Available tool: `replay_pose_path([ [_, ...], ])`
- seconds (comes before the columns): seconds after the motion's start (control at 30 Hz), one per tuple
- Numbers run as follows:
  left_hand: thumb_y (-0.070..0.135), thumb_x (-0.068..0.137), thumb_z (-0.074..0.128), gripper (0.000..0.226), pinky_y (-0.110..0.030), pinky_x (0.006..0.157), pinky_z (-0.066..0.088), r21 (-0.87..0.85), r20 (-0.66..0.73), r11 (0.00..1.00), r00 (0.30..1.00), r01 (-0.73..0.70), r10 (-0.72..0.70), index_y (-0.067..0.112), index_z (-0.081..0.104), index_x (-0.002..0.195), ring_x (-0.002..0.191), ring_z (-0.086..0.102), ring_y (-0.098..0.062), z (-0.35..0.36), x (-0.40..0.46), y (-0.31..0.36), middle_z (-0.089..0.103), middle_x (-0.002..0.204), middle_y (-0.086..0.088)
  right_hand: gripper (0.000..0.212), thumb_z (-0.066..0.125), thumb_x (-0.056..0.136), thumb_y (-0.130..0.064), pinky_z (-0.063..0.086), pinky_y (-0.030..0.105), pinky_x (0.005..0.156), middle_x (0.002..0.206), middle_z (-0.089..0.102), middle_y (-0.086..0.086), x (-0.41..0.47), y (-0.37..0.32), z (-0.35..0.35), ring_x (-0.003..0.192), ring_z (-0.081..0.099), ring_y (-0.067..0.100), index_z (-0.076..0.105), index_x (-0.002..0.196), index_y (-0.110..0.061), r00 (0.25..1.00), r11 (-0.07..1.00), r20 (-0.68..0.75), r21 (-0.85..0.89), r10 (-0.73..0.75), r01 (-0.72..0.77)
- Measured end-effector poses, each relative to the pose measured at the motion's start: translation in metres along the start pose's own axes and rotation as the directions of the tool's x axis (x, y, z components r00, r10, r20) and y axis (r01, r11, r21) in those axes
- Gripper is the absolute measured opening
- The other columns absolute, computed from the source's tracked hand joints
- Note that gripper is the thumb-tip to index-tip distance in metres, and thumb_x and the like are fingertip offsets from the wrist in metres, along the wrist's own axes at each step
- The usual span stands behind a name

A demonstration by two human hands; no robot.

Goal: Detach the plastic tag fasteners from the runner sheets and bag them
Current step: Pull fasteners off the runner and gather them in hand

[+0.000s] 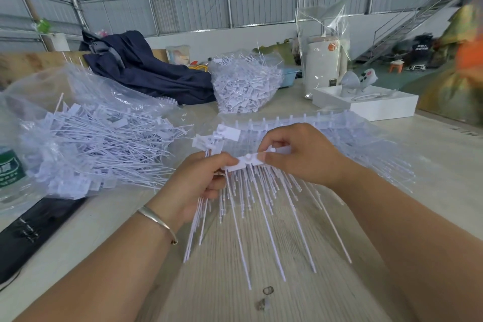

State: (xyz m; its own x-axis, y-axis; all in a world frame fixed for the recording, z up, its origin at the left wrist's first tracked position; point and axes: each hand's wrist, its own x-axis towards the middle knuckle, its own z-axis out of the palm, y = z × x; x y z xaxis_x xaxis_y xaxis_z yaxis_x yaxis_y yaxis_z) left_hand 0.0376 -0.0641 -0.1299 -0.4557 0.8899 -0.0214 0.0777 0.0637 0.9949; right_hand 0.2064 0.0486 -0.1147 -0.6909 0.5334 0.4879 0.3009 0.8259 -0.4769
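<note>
two hands work over the pale wooden bench (235,282). the left hand (201,183) is curled round a bundle of detached tag fasteners (198,225), their thin white tails fanning down toward the wrist, which wears one silver bangle (156,222). the right hand (300,157) pinches one flat tag head (277,152) between thumb and fingertips, just beside the left thumb, at the edge of a runner sheet (274,191) whose many tails spread below both hands; too many to count. two bags of loose fasteners are in view: one open clear bag (86,144) left of the left hand, one full bag (245,83) beyond both hands. one white box (366,104) sits beyond the right hand.
</note>
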Motion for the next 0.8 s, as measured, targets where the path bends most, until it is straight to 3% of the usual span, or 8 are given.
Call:
replay_pose_path([
  [0.1,0.011,0.087,0.064,0.016,-0.017,0.037,0.019,0.019,0.049,0.999,0.998,-0.040,0.039,0.012,0.065,0.071,0.039,0.029,-0.009,0.0033,-0.0019,-0.0017,0.062,0.068,-0.004,0.005,0.072,0.085,-0.024,0.041,0.023,0.070,0.071,0.058,-0.004,0.0012,0.0021,0.0012,0.069,0.052,0.005,0.074,0.083,-0.028,0.999,0.995,0.040,0.095,0.016,-0.020],
  [0.23,0.012,0.088,0.065,0.016,-0.017,0.035,0.021,0.013,0.069,0.998,0.995,-0.067,0.066,0.012,0.069,0.073,0.038,0.030,-0.008,0.0025,-0.0023,-0.0026,0.064,0.070,-0.005,0.012,0.071,0.086,-0.017,0.045,0.025,0.075,0.083,0.068,0.010,0.0014,-0.0011,0.0006,0.073,0.056,0.019,0.076,0.086,-0.028,0.997,0.973,0.072,0.230,-0.001,-0.016],
  [0.4,0.014,0.087,0.067,0.008,-0.015,0.036,0.022,0.004,0.124,0.999,0.991,-0.050,0.050,0.012,0.070,0.079,0.038,0.030,-0.006,0.0026,-0.0034,-0.0023,0.069,0.071,-0.002,0.010,0.075,0.083,-0.012,0.042,0.022,0.069,0.071,0.064,-0.003,0.0010,-0.0010,-0.0011,0.068,0.052,0.012,0.078,0.083,-0.022,0.993,0.913,0.116,0.402,0.026,-0.071],
  [0.53,0.016,0.087,0.067,0.012,-0.015,0.036,0.021,0.016,0.178,0.999,0.983,-0.043,0.039,0.014,0.065,0.075,0.039,0.026,-0.007,0.0024,-0.0032,-0.0015,0.058,0.062,0.002,0.005,0.075,0.083,-0.015,0.047,0.017,0.069,0.068,0.068,-0.003,0.0010,-0.0003,-0.0021,0.066,0.060,0.005,0.078,0.085,-0.019,0.985,0.899,0.162,0.420,0.058,-0.122],
  [0.63,0.017,0.087,0.064,0.019,-0.016,0.035,0.019,0.039,0.209,0.998,0.977,-0.044,0.035,0.021,0.059,0.069,0.041,0.021,-0.008,0.0024,-0.0031,-0.0002,0.044,0.055,0.006,0.004,0.075,0.083,-0.017,0.048,0.025,0.077,0.079,0.071,0.012,0.0010,-0.0010,-0.0036,0.071,0.061,0.011,0.078,0.085,-0.020,0.980,0.890,0.189,0.434,0.065,-0.142],
  [0.7,0.016,0.086,0.062,0.023,-0.017,0.035,0.019,0.048,0.212,0.997,0.976,-0.054,0.043,0.023,0.056,0.065,0.042,0.019,-0.009,0.0025,-0.0031,0.0002,0.039,0.053,0.006,0.004,0.076,0.082,-0.018,0.048,0.026,0.079,0.084,0.072,0.012,0.0009,-0.0015,-0.0047,0.074,0.062,0.010,0.079,0.084,-0.021,0.976,0.884,0.204,0.442,0.069,-0.155],
  [0.8,0.016,0.085,0.060,0.021,-0.017,0.036,0.017,0.069,0.219,0.995,0.974,-0.070,0.053,0.021,0.051,0.067,0.042,0.019,-0.010,0.0035,-0.0032,0.0013,0.036,0.052,0.005,0.004,0.077,0.081,-0.019,0.046,0.017,0.069,0.078,0.072,0.007,0.0004,-0.0016,-0.0070,0.069,0.060,0.005,0.079,0.084,-0.021,0.969,0.869,0.238,0.462,0.069,-0.175],
])
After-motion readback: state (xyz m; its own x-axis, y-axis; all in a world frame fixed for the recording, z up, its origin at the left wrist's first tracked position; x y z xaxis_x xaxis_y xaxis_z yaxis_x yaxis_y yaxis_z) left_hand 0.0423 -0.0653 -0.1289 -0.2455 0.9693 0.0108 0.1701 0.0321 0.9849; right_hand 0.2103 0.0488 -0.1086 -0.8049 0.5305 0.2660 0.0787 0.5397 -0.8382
